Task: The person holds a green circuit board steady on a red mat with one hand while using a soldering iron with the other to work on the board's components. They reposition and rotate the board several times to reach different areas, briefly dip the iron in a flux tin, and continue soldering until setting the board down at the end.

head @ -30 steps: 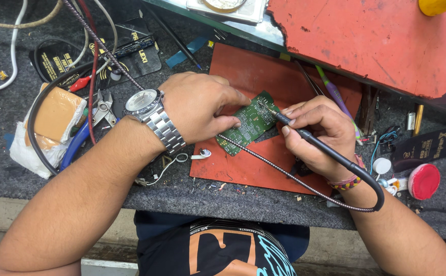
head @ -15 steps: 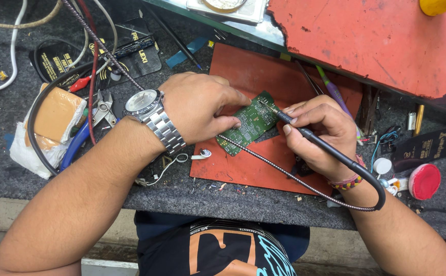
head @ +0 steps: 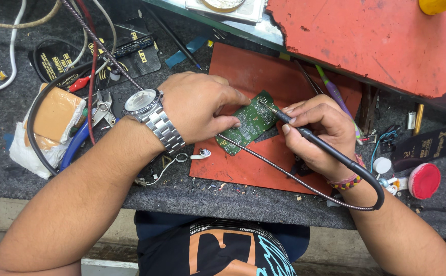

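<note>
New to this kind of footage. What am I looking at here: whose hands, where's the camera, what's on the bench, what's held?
No machine here: one person works with bare hands, and the single camera sits on their head, looking down at a bench. The left hand, with a metal wristwatch, pins a small green circuit board onto a red mat. The right hand holds a black pen-shaped soldering iron like a pencil, its tip on the board; its braided cord loops back under the wrist. Around them on the grey bench lie pliers, tangled cables, a yellow sponge and a red round lid.
</note>
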A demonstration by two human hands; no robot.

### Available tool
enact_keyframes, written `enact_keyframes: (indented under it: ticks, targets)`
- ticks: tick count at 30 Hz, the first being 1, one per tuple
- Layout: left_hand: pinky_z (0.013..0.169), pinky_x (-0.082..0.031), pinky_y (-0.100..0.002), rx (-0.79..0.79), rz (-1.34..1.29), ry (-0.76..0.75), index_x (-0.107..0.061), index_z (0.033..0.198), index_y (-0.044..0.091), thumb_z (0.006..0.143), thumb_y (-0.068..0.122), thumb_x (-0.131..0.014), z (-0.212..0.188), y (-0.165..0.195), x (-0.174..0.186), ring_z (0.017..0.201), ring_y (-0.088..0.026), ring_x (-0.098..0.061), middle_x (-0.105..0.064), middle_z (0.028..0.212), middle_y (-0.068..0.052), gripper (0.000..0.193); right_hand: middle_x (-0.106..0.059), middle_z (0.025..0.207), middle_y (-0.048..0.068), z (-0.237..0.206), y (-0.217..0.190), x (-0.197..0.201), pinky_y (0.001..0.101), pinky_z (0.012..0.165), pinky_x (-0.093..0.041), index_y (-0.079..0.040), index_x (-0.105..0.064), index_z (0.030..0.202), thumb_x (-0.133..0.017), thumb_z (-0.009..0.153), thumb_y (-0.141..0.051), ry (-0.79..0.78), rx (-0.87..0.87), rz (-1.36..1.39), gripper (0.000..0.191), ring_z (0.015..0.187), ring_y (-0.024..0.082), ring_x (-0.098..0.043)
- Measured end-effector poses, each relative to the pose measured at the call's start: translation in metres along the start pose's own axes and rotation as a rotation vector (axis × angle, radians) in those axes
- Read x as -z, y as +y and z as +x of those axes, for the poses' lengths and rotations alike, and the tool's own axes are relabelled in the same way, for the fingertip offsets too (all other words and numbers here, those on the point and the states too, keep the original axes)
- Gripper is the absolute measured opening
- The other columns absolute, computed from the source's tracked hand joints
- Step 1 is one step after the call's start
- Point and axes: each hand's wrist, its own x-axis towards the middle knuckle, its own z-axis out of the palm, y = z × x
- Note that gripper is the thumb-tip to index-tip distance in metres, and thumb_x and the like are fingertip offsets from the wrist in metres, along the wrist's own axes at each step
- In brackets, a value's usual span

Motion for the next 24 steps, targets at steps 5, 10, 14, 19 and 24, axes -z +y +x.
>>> enact_keyframes:
  ticks: [5, 10, 14, 19, 24]
  targets:
    - [0.069, -0.056, -0.044, -0.008, 0.002, 0.005, -0.075, 0.118, 0.019, 0.082, 0.032, -0.077, 0.0004, -0.0007, -0.0012, 0.08, -0.026, -0.072, -0.073, 0.088, -0.003, 0.038, -0.063, 0.11, 0.01, 0.0001, -0.0003, 0.001, 0.0318, 0.097, -0.059, -0.002, -0.061, 0.098, -0.073, 0.095, 0.004, -0.004, -0.001, 0.023, 0.014, 0.105, 0.02, -0.07]
    - [0.069, -0.056, -0.044, 0.011, 0.009, -0.013, -0.075, 0.119, 0.02, 0.082, 0.033, -0.076, 0.0005, -0.001, -0.0011, 0.08, -0.026, -0.072, -0.072, 0.086, -0.003, 0.039, -0.063, 0.11, 0.01, 0.0002, -0.0002, 0.0006, 0.0322, 0.096, -0.059, -0.001, -0.061, 0.098, -0.073, 0.094, 0.004, -0.001, 0.006, -0.033, 0.014, 0.105, 0.021, -0.07]
    - [0.069, -0.056, -0.044, -0.001, 0.005, -0.003, -0.075, 0.118, 0.019, 0.082, 0.033, -0.076, -0.0001, -0.0007, -0.0006, 0.08, -0.026, -0.072, -0.073, 0.087, -0.003, 0.039, -0.062, 0.109, 0.01, -0.0002, -0.0003, 0.001, 0.0322, 0.096, -0.059, -0.002, -0.061, 0.098, -0.073, 0.095, 0.004, -0.003, -0.005, 0.004, 0.014, 0.105, 0.02, -0.07]
    - [0.069, -0.056, -0.044, 0.019, 0.01, -0.021, -0.074, 0.119, 0.02, 0.082, 0.033, -0.076, 0.0007, 0.0009, -0.0006, 0.08, -0.025, -0.072, -0.073, 0.087, -0.003, 0.039, -0.062, 0.11, 0.01, -0.0016, -0.0001, 0.0019, 0.0324, 0.096, -0.059, -0.002, -0.06, 0.098, -0.072, 0.095, 0.004, 0.028, 0.003, -0.019, 0.014, 0.104, 0.02, -0.07]
    - [0.069, -0.056, -0.044, 0.017, 0.007, -0.018, -0.075, 0.119, 0.02, 0.082, 0.033, -0.076, 0.0006, 0.0007, 0.0002, 0.08, -0.025, -0.072, -0.073, 0.086, -0.003, 0.04, -0.061, 0.107, 0.01, -0.0021, -0.0004, 0.0007, 0.0324, 0.097, -0.059, -0.001, -0.06, 0.099, -0.072, 0.096, 0.004, 0.045, -0.003, -0.029, 0.014, 0.104, 0.02, -0.07]
